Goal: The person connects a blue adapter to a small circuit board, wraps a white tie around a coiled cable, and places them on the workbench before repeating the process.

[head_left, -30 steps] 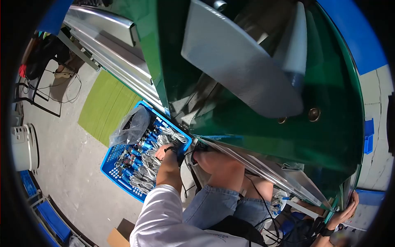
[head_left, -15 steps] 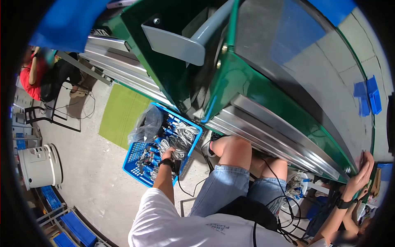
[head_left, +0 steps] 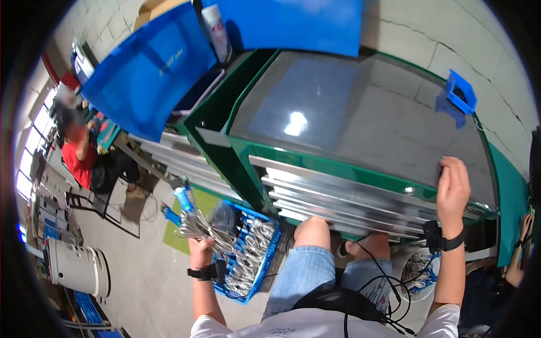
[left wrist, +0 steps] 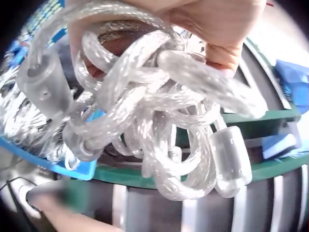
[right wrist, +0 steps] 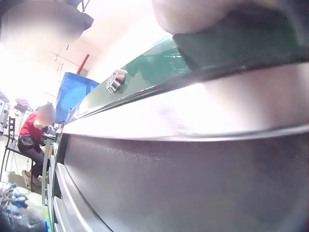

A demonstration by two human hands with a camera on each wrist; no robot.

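Note:
In the head view my left hand grips a bundle of clear braided cables with blue connectors, held above the near side of the blue basket. The left wrist view shows the looped cables close up, with the fingers of my left hand curled round them. More such cables lie in the basket beside a grey plastic bag. My right hand rests on the front edge of the grey cabinet top, fingers relaxed and holding nothing.
Silver drawers line the green cabinet's front. A small blue bin and a spray can stand at the back. A white bucket of cables is right of my knees, a white drum at left. A seated person is far left.
My left hand has come up out of the basket with the cable bundle. The head view has tilted up, showing more of the cabinet top. My right hand remains at the cabinet's edge.

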